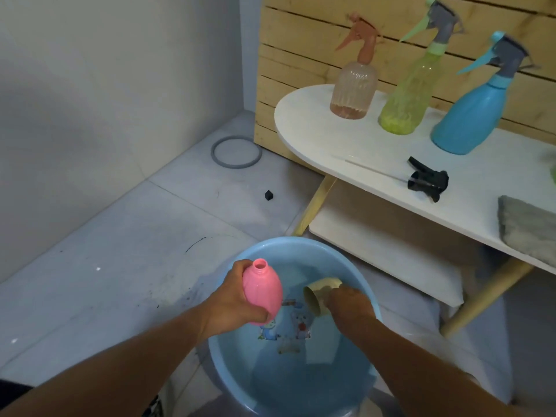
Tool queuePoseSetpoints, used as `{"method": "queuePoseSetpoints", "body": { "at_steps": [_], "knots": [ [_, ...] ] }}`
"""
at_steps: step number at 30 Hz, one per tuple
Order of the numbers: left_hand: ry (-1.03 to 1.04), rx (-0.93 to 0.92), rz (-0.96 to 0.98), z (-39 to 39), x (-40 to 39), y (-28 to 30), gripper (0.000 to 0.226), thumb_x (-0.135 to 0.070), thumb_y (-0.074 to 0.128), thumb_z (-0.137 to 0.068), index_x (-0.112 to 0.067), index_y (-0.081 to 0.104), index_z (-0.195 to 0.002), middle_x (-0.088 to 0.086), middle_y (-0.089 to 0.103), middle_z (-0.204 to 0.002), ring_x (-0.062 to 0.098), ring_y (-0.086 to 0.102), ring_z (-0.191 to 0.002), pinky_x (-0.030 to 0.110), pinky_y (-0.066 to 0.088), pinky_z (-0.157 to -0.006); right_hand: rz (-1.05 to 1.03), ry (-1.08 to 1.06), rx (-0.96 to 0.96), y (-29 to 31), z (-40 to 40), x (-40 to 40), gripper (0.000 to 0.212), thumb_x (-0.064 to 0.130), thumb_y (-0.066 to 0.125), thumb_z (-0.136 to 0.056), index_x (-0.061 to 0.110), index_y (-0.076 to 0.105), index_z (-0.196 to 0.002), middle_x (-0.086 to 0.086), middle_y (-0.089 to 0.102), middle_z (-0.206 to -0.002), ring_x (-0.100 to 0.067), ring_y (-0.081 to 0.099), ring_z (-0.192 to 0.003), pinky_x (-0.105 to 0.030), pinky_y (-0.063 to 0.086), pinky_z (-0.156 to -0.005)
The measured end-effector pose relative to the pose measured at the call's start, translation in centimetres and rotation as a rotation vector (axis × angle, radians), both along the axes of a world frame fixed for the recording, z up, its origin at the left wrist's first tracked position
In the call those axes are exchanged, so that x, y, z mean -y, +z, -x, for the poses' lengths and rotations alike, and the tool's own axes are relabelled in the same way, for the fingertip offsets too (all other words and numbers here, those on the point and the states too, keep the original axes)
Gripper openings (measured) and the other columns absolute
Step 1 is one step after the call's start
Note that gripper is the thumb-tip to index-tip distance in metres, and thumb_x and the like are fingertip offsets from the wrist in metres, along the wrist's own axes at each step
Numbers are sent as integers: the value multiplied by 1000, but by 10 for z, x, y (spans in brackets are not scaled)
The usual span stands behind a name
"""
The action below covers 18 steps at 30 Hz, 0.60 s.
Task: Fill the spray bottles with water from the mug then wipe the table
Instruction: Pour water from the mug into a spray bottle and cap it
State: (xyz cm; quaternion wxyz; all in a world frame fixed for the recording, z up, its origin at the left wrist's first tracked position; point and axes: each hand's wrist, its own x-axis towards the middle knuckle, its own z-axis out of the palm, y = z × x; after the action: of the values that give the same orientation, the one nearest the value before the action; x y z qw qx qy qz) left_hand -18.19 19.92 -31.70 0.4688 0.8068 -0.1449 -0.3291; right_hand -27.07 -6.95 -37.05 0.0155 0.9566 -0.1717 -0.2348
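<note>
So, crouched over a light blue basin on the grey tiled floor, half full of water with some cartoon print showing through on the bottom. Left hand wrapped round a pink bottle, cap off, open neck pointing up and away, held above the basin's left side. Right hand down in the basin gripping a beige mug, tipped on its side with the mouth facing left toward the pink bottle, just beside it but not touching; can't tell if the mug has water in it. Up on the white oval table to the right, three spray bottles standing in a row against a slatted wooden panel: a clear peach one with an orange trigger and a bit of liquid at the bottom, a yellow-green one with a grey and green head, and a solid blue one with a grey and blue head. Nearer the table's front edge, a black spray head lying on its side with its thin dip tube stretched out to the left. Grey cloth at the right edge of the table, partly cut off. Lower white shelf under the tabletop, pale wooden legs. Over by the wall, a grey ring flat on the floor, plus a small black bit well apart from it.
</note>
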Motion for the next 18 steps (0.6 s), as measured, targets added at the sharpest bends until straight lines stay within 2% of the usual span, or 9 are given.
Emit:
{"method": "queuePoseSetpoints", "body": {
  "at_steps": [2,5,9,14,16,18],
  "knots": [
    [2,-7,4,-3,4,-3,108,-29,96,-54,-48,29,-138,-9,42,-134,20,53,-120,35,63,-81,41,10,13,-4,-1,-2,37,24,60,-99,26,58,-137,-3,60,-134,-28,61,-123,-38,51,-98],
    [-5,-1,14,-5,10,-5,107,-28,98,-58,-47,29,-137,-13,43,-133,19,53,-119,31,62,-79,82,59,-5,-13,-1,-8,36,19,60,-99,26,59,-135,-3,63,-130,-26,63,-120,-37,53,-95],
    [4,8,-1,-8,13,-7,110,-36,99,-52,-49,30,-136,-19,44,-131,17,54,-119,39,63,-87,32,44,-20,-21,-2,-17,35,17,60,-98,24,62,-133,-3,66,-128,-27,63,-120,-38,53,-95],
    [18,31,-9,-12,12,-6,109,-39,99,-48,-54,30,-131,-21,47,-129,17,55,-118,41,63,-89,-181,-91,-22,-22,-8,-25,28,22,51,-102,13,70,-122,-8,69,-125,-28,64,-118,-32,49,-95],
    [23,32,-9,-12,11,-5,106,-38,98,-47,-58,30,-126,-19,48,-128,17,56,-117,42,63,-89,-320,-167,-3,-16,-9,-24,26,23,50,-103,12,73,-109,-9,70,-114,-29,64,-111,-28,46,-86],
    [31,42,-15,-13,8,-5,105,-38,97,-46,-62,30,-123,-17,49,-128,17,56,-117,43,62,-89,-455,-252,13,-9,-8,-21,27,19,49,-103,15,71,-88,-7,67,-93,-27,63,-96,-28,39,-71]
  ]
}}
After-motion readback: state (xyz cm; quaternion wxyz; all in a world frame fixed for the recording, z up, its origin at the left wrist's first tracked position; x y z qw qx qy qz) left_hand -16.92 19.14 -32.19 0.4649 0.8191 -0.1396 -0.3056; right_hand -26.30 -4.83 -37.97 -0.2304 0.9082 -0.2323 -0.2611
